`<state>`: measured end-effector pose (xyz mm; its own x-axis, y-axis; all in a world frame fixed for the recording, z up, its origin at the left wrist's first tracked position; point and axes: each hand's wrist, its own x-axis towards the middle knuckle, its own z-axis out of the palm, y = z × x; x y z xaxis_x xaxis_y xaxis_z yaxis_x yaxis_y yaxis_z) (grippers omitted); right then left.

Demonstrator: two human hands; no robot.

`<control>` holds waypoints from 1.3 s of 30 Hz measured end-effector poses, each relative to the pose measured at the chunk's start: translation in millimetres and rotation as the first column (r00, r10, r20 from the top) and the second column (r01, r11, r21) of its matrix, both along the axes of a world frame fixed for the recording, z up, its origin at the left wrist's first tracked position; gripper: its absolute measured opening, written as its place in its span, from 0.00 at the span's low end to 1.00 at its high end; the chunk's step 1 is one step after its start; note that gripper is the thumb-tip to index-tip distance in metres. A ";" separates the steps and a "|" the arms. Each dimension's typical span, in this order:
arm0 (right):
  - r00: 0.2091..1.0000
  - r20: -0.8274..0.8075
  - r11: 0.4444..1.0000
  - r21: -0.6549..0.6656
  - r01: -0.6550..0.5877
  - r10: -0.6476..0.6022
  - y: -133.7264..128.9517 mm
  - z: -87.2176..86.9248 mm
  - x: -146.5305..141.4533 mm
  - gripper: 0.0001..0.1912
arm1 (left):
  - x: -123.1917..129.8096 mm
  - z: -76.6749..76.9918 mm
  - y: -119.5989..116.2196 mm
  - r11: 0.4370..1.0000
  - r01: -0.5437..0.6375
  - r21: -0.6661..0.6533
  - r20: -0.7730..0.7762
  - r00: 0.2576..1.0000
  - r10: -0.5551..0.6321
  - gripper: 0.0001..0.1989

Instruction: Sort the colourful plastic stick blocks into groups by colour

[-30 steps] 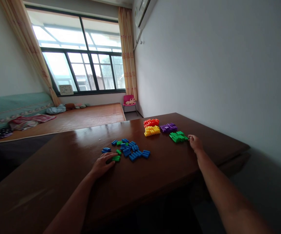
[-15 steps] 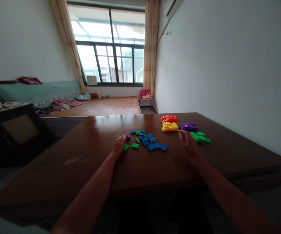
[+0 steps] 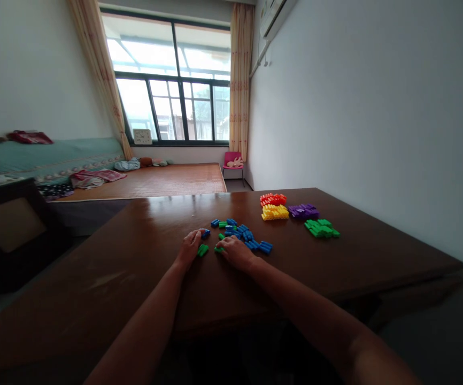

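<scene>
My left hand (image 3: 189,249) rests on the table with its fingers closed around the near end of a small blue building block (image 3: 205,233). A pair of joined green tube-like blocks (image 3: 203,250) lies just right of that hand. My right hand (image 3: 235,252) has its thumb and fingers on a green block (image 3: 218,249), which they partly cover. Beyond the hands is a loose pile of blue blocks (image 3: 245,233), with a few green blocks (image 3: 223,224) among them.
Sorted groups stand to the right: red blocks (image 3: 273,200), yellow blocks (image 3: 275,213), purple blocks (image 3: 303,211) and green blocks (image 3: 322,229). They sit on a brown table (image 3: 135,267). Behind it are a bed (image 3: 175,179) and a pink chair (image 3: 232,159).
My right hand has moved left from beside the sorted green group to the loose green block. My left hand stays by the blue block. The view has shifted slightly.
</scene>
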<state>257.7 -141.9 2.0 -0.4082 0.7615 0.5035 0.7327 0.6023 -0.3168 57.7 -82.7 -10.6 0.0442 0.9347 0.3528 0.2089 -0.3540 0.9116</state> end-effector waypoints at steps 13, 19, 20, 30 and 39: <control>0.436 -0.611 0.496 0.080 0.865 -0.661 -25.6 -7.9 327.7 0.22 | 0.0 0.4 8.7 1.000 -0.011 0.014 -0.179 0.984 0.013 0.30; 0.252 -0.557 0.383 -0.131 0.914 -0.791 -37.8 -60.0 404.3 0.26 | -1.0 2.8 6.5 0.999 -0.048 0.007 -0.181 0.982 0.048 0.30; 0.256 -0.523 0.385 -0.153 0.910 -0.813 -36.2 -62.5 405.6 0.26 | -1.2 2.2 6.7 0.999 -0.054 0.004 -0.169 0.984 0.054 0.30; 0.268 -0.333 0.363 -0.265 0.893 -0.904 -34.4 -49.4 393.5 0.25 | 1.7 6.4 2.9 0.998 -0.052 -0.027 -0.082 0.995 0.050 0.30; 0.208 -0.534 0.360 -0.197 0.912 -0.819 -41.8 -47.5 386.2 0.29 | 3.2 2.3 -0.7 0.996 -0.068 -0.063 0.031 0.997 0.070 0.32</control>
